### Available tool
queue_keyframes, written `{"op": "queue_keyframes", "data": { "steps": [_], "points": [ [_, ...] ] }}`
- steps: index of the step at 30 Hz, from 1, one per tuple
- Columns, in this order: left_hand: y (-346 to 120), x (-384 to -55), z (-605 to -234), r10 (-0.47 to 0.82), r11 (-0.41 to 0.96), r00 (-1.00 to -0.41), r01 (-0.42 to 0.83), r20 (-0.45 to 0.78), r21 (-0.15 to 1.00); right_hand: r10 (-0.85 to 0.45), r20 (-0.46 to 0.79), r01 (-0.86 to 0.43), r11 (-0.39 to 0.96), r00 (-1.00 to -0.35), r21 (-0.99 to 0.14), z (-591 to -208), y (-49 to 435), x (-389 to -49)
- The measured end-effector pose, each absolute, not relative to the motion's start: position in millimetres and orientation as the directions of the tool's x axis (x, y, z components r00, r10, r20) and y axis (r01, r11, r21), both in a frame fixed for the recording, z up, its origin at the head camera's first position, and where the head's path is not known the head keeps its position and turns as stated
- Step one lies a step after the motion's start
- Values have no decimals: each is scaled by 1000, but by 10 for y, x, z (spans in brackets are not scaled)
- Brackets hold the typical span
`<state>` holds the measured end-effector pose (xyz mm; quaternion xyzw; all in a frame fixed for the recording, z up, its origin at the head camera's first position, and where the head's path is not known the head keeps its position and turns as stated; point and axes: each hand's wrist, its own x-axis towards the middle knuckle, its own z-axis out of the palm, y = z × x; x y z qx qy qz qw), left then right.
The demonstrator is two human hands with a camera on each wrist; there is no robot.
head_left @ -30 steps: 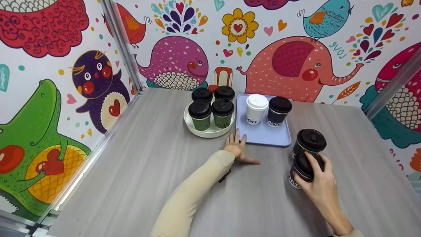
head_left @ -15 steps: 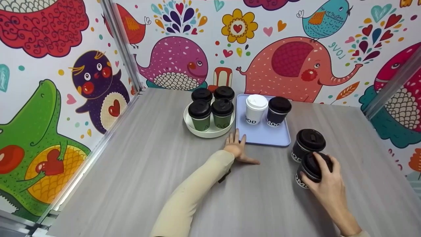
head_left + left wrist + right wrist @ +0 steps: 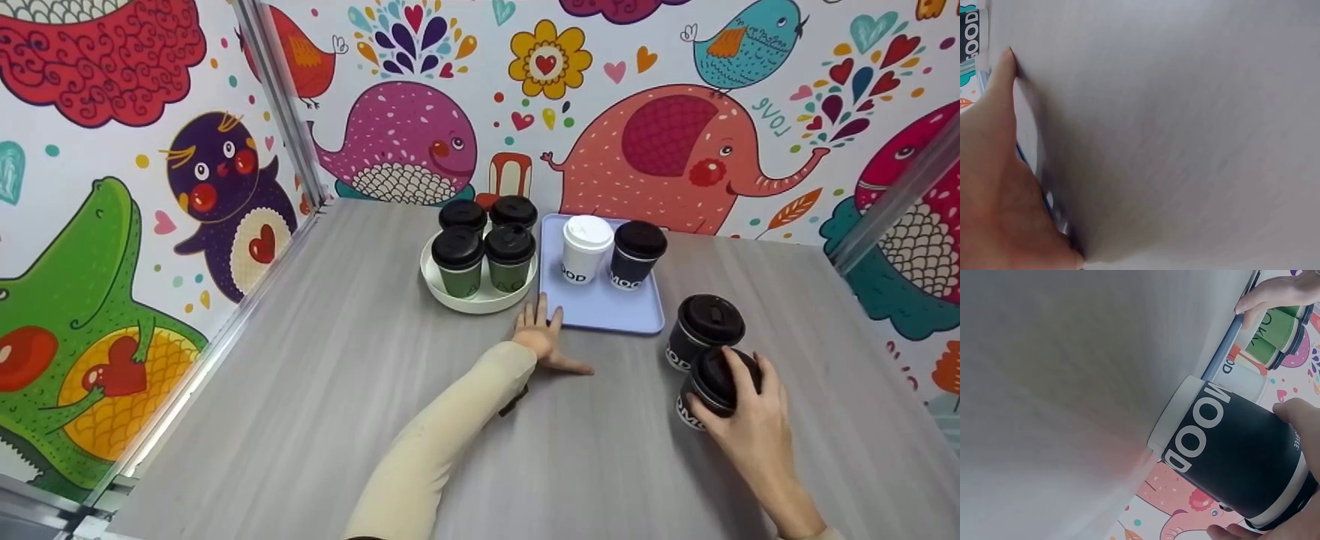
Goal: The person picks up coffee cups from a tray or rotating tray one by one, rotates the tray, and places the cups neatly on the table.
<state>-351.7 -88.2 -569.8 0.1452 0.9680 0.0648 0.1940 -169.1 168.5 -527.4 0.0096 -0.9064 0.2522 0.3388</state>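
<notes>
My right hand (image 3: 754,431) grips a black paper cup (image 3: 694,401) near its black lid, thumb on the left side and fingers over the top. In the right wrist view this black cup (image 3: 1224,433) shows white "MOOD" lettering, its base at or close to the table. Just behind it stands a second black lidded cup (image 3: 705,322). My left hand (image 3: 541,341) has its fingers spread, with fingertips at the near left corner of the blue tray (image 3: 611,319). It holds nothing. On that tray stand a white lidded cup (image 3: 585,251) and a black lidded cup (image 3: 636,259).
Left of the tray, a round white tray (image 3: 476,306) bears several green cups (image 3: 508,274) with black lids. Printed panels (image 3: 405,142) rise behind and at the sides of the grey table (image 3: 315,420).
My right hand has shifted a little to the right with the black cup, mostly in the first half second. The left hand and other cups stay in place.
</notes>
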Motion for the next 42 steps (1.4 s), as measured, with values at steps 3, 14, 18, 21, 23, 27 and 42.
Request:
{"op": "queue_keyframes", "data": {
  "steps": [3, 14, 18, 21, 23, 27, 42],
  "points": [
    [-879, -3507, -5695, 303, 950, -884, 253, -356, 182, 151, 624, -177, 884, -767, -432, -5242, 1683, -1685],
    [-892, -3520, -5704, 302, 951, -884, 256, -355, 171, 36, 802, -403, 851, -596, -337, -4906, 914, -1692],
    [-916, -3523, -5712, 303, 950, -889, 254, -344, 182, 1, 762, -442, 815, -647, -376, -4924, 533, -1907],
    [-920, -3513, -5726, 306, 948, -898, 259, -317, 183, 27, 689, -376, 822, -724, -427, -4999, 385, -2152],
    [-913, -3503, -5721, 305, 948, -898, 254, -318, 192, 64, 624, -307, 829, -779, -468, -5042, 349, -2338],
    [-872, -3475, -5646, 292, 955, -893, 249, -343, 164, 151, 457, -149, 818, -877, -556, -5040, 369, -2733],
    [-1106, -3299, -5251, 352, 930, -861, 280, -367, 237, 238, 163, 124, 849, -958, -513, -4752, 864, -3810]
  ]
}}
